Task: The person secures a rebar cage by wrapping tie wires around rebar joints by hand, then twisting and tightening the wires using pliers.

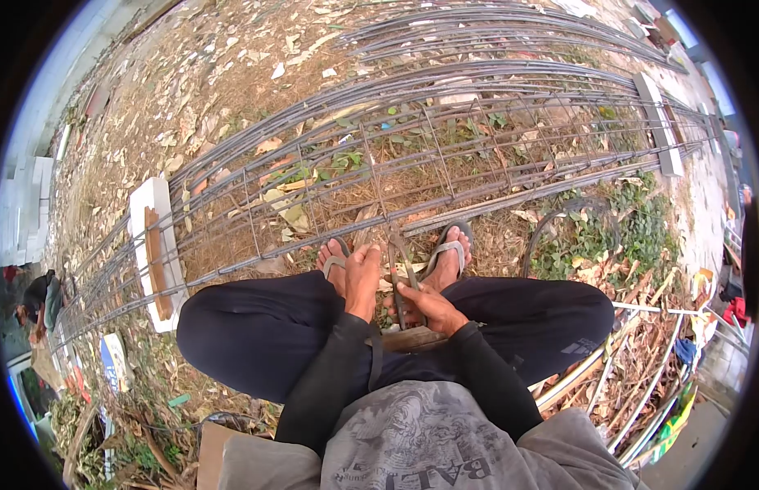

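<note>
Right in front of me lies a long cage of steel reinforcing bars (290, 247) with thin cross ties. My right hand (433, 309) is wrapped round the handles of a pair of pincers (401, 269), whose head points up at the nearest bar. My left hand (363, 282) is closed just left of the pincers, close below that bar. Whatever its fingers pinch is too small or hidden to make out. Two sandalled feet (450, 260) rest on the ground on either side of the tool.
White blocks (157, 204) (659, 122) carry the cage at both ends, the left one with a brown wooden strip (157, 265). More loose bars (510, 24) lie beyond. A crouching person (43, 302) is at far left. Pale poles (641, 376) lie at lower right.
</note>
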The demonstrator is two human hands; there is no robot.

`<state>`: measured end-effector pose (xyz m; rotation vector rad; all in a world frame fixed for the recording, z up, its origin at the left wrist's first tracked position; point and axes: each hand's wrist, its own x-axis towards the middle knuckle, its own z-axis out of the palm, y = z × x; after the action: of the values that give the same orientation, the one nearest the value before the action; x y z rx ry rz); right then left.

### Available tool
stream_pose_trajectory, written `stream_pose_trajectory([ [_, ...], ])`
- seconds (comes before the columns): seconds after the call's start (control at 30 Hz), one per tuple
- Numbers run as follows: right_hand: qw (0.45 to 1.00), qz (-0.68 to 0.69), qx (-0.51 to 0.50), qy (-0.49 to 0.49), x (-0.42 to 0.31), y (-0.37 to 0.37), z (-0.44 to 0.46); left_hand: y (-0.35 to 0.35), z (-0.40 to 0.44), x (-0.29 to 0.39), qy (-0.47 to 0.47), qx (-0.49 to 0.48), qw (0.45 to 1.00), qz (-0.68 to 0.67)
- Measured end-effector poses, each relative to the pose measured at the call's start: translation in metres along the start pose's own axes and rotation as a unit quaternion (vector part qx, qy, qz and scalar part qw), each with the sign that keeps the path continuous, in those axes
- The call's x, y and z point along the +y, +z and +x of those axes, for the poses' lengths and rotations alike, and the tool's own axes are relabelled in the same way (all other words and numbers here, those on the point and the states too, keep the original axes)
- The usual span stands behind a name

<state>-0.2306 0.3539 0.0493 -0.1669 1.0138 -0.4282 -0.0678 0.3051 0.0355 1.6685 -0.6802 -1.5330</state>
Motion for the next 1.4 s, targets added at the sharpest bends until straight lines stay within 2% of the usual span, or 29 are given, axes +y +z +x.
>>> stream_pose_trajectory([
  [0.07, 0.996, -0.061, 0.066, 0.010, 0.010, -0.002, 0.007, 0.009, -0.004, 0.007, 0.153, 0.023, 0.970, 0.189],
  [0.1, 0.994, -0.075, 0.083, 0.015, 0.016, -0.005, 0.008, 0.011, -0.013, 0.007, 0.098, -0.004, 0.972, 0.214],
  [0.2, 0.995, -0.064, 0.069, -0.018, 0.029, -0.012, 0.018, 0.016, -0.005, -0.018, 0.051, -0.019, 0.986, 0.158],
  [0.23, 0.995, -0.072, 0.070, -0.015, 0.033, -0.021, 0.028, 0.015, -0.007, -0.015, -0.026, -0.028, 0.998, 0.057],
  [0.33, 0.993, -0.071, 0.087, -0.022, 0.033, -0.035, 0.047, -0.002, 0.004, -0.027, -0.124, 0.003, 0.989, -0.084],
  [0.37, 0.958, -0.190, 0.177, -0.122, 0.041, -0.037, 0.059, -0.003, 0.006, -0.031, -0.116, -0.001, 0.990, -0.076],
  [0.43, 0.864, -0.324, 0.264, -0.280, 0.050, -0.044, 0.077, 0.008, 0.005, -0.038, -0.065, -0.021, 0.992, -0.105],
  [0.5, 0.800, -0.369, 0.260, -0.396, 0.029, -0.026, 0.063, 0.015, 0.000, -0.031, -0.051, -0.039, 0.992, -0.105],
  [0.53, 0.850, -0.329, 0.214, -0.352, 0.017, -0.012, 0.049, 0.014, -0.002, -0.029, -0.028, -0.071, 0.992, -0.099],
  [0.6, 0.930, -0.241, 0.122, -0.250, 0.001, 0.013, 0.026, 0.011, -0.005, -0.021, -0.085, -0.099, 0.981, -0.147],
  [0.63, 0.929, -0.188, 0.112, -0.298, 0.006, 0.012, 0.036, 0.009, -0.012, -0.006, -0.120, -0.094, 0.972, -0.180],
  [0.67, 0.956, -0.148, 0.142, -0.210, -0.011, 0.040, 0.013, 0.007, -0.010, -0.006, -0.094, -0.098, 0.973, -0.184],
  [0.73, 0.950, -0.156, 0.129, -0.239, -0.015, 0.035, 0.017, 0.003, -0.007, -0.003, -0.046, -0.111, 0.974, -0.192],
  [0.77, 0.934, -0.205, 0.148, -0.253, -0.018, 0.032, 0.018, 0.001, -0.005, 0.000, -0.020, -0.110, 0.977, -0.181],
  [0.9, 0.854, -0.348, 0.205, -0.328, -0.031, 0.034, 0.021, -0.008, -0.002, 0.018, 0.070, -0.029, 0.997, -0.030],
  [0.93, 0.832, -0.371, 0.213, -0.353, -0.037, 0.039, 0.021, -0.012, -0.002, 0.021, 0.071, -0.020, 0.996, -0.056],
  [1.0, 0.838, -0.353, 0.201, -0.365, -0.048, 0.064, 0.011, -0.018, -0.005, 0.031, 0.072, -0.004, 0.992, -0.106],
  [1.07, 0.824, -0.379, 0.201, -0.370, -0.059, 0.078, 0.005, -0.023, -0.008, 0.037, 0.014, 0.005, 0.985, -0.172],
  [1.1, 0.834, -0.396, 0.200, -0.326, -0.066, 0.082, 0.002, -0.027, -0.008, 0.036, 0.005, 0.004, 0.982, -0.191],
  [1.17, 0.799, -0.447, 0.206, -0.346, -0.069, 0.086, 0.003, -0.033, -0.003, 0.031, -0.010, -0.003, 0.972, -0.237],
  [1.23, 0.765, -0.484, 0.220, -0.363, -0.071, 0.090, 0.003, -0.040, -0.003, 0.026, -0.011, 0.022, 0.973, -0.229],
  [1.3, 0.772, -0.477, 0.207, -0.367, -0.071, 0.096, 0.005, -0.045, 0.000, 0.020, -0.016, 0.029, 0.969, -0.243],
  [1.37, 0.779, -0.496, 0.193, -0.332, -0.071, 0.098, 0.007, -0.052, 0.001, 0.013, -0.077, 0.018, 0.965, -0.248],
  [1.4, 0.759, -0.518, 0.201, -0.339, -0.071, 0.098, 0.008, -0.058, 0.003, 0.010, -0.106, 0.014, 0.962, -0.250],
])
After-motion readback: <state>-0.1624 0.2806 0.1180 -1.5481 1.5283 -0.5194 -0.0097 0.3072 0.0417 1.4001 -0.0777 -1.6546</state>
